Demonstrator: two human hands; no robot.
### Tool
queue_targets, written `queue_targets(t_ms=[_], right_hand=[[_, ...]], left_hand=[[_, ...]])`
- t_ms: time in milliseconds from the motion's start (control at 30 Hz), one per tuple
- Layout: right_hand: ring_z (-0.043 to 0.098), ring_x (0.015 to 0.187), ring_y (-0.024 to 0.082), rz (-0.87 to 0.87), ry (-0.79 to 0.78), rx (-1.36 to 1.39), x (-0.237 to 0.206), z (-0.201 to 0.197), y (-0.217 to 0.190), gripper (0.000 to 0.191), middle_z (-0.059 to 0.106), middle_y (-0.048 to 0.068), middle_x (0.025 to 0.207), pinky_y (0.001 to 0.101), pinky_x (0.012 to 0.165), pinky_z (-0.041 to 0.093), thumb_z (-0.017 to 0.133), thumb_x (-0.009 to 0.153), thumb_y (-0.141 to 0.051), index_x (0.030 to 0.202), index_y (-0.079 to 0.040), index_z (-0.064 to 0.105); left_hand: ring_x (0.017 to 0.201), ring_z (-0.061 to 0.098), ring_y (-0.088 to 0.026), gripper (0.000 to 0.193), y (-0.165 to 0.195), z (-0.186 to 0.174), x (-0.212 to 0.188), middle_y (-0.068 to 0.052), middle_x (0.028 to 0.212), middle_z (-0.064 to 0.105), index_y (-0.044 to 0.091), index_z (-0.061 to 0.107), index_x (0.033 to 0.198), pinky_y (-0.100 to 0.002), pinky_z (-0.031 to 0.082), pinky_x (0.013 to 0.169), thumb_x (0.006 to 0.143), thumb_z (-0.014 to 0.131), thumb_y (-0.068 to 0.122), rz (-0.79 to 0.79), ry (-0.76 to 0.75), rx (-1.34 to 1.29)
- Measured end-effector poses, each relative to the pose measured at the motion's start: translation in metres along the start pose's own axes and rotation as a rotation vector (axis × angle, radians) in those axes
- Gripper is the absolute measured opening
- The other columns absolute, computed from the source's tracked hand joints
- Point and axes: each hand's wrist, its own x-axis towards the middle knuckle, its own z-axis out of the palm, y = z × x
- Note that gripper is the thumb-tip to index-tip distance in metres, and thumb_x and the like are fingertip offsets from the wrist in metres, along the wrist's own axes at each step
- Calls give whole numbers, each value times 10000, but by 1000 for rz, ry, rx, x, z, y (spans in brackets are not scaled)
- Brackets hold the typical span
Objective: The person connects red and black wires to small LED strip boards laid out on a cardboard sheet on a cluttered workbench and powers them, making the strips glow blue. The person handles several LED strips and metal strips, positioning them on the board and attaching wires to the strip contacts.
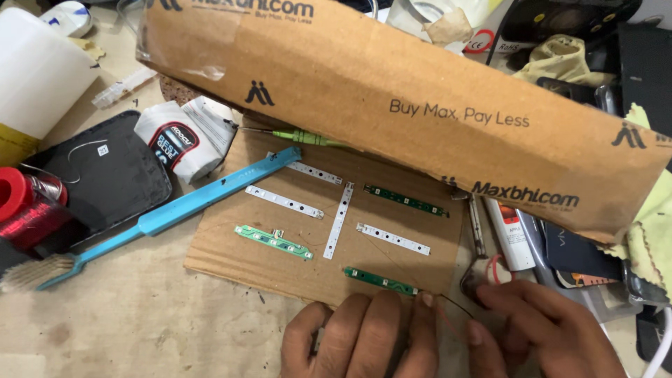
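Observation:
My left hand rests at the near edge of a flat cardboard sheet, its fingertips touching the end of a small green circuit strip. My right hand sits beside it, fingers pinched on a thin dark wire that runs toward that strip. On the sheet lie several narrow LED strips: white ones and green ones.
A long brown cardboard box spans the top. A blue-handled brush lies at left, next to a black pad, a red spool and a white tape roll. A green screwdriver, phones and yellow cloth crowd the right.

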Motion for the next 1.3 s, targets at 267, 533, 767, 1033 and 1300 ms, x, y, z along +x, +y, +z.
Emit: queue_targets(t_ms=[267, 533, 767, 1033, 1300], right_hand=[[727, 878, 150, -148, 300, 5, -31, 26, 18, 239, 689, 60, 1036, 270, 719, 593, 857, 744, -217, 970, -160, 805], [733, 886, 190, -131, 361, 38, -20, 16, -16, 181, 670, 95, 1019, 314, 775, 596, 836, 778, -178, 942, -113, 797], [758, 873, 195, -102, 378, 231, -19, 12, -42, 141, 691, 125, 964, 274, 712, 593, 813, 801, -54, 932, -42, 759], [804, 824, 149, -10, 198, 516, -21, 9, -48, 124, 678, 122, 1006, 264, 705, 613, 754, 849, -21, 972, -6, 750], [773, 900, 175, -70, 237, 252, -25, 3, -50, 164, 736, 101, 975, 278, 783, 623, 827, 808, -133, 957, -79, 786]], left_hand=[[880, 625, -112, 219, 1, 2, 0, 48, 985, 651, 257, 655, 999, -315, 455, 731, 882, 839, 272, -12, 25, 19], [869, 618, -100, 207, 4, -1, -1, 66, 966, 648, 273, 665, 988, -301, 452, 735, 869, 835, 275, -46, 4, 4], [846, 610, -89, 212, 3, 2, 5, 87, 937, 645, 296, 660, 966, -301, 434, 737, 854, 839, 290, -52, 77, 38], [923, 596, -70, 208, 8, -15, -4, 92, 988, 630, 272, 712, 1052, -345, 438, 827, 880, 812, 330, -51, -128, 29], [945, 596, -88, 203, 19, -17, -2, 82, 975, 625, 276, 730, 993, -367, 446, 855, 843, 839, 359, -178, -143, 16]])
